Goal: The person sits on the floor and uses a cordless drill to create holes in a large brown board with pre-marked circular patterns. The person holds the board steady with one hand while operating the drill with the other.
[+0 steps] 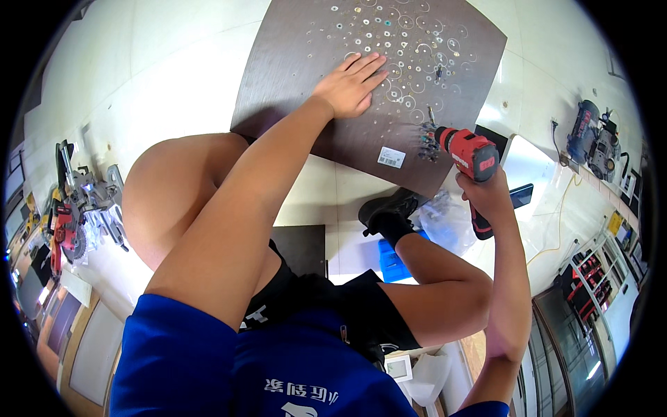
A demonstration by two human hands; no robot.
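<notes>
My left hand (pixel 351 87) lies flat on a large dark brown board (pixel 285 90), fingers stretched out. My right hand (pixel 490 193) is wrapped around the grip of a red and black cordless drill (pixel 472 151). The front of the drill points left over the board's right part. Around its tip is a blurred, dark metallic cluster; whether the bit touches the board I cannot tell. Many small holes and ring-shaped cuts mark the board's far and right parts. A small dark bit-like piece (pixel 438 73) is on the board above the drill. A white label (pixel 391 158) sits near its front edge.
My black shoe (pixel 389 210) is by the board's front edge, near a blue plastic item (pixel 394 260) and a clear plastic bag (pixel 448 222). A phone (pixel 521 195) lies right of the drill. Power tools stand at left (pixel 69 222) and far right (pixel 594 135).
</notes>
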